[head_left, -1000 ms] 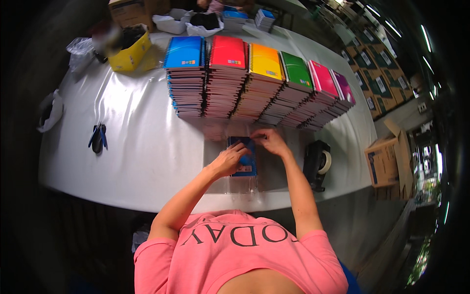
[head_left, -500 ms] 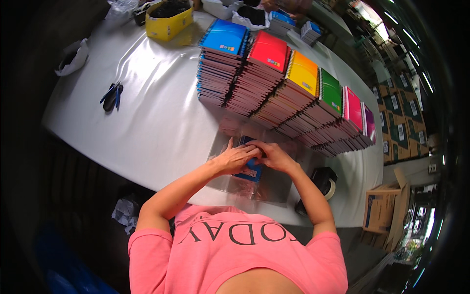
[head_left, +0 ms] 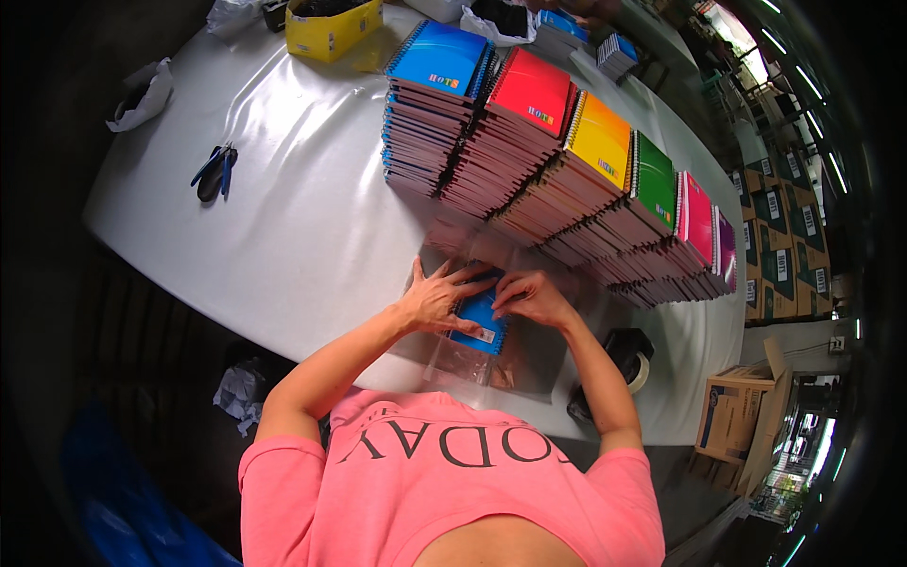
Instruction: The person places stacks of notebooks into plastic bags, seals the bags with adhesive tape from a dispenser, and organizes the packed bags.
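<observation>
A blue spiral notebook [head_left: 485,312] lies in front of me on sheets of clear plastic film [head_left: 457,363]. My left hand [head_left: 436,299] rests flat over its left side, fingers spread and holding nothing. At the notebook's right edge, my right hand [head_left: 534,298] has its thumb and fingertips pinched together. What is between those fingertips, if anything, is too small to make out. A small pale label shows near the notebook's lower edge, by my left thumb.
Beyond my hands, tall stacks of notebooks run in a row: blue [head_left: 439,59], red [head_left: 532,92], yellow [head_left: 600,140], green [head_left: 653,181], pink and purple. A black tape dispenser [head_left: 621,352] stands to the right. Blue-handled pliers [head_left: 217,173] and a yellow box [head_left: 333,33] lie farther left.
My left hand has spread open over the notebook, uncovering more of its blue cover. My right hand has drawn slightly apart from the left, toward the notebook's right edge.
</observation>
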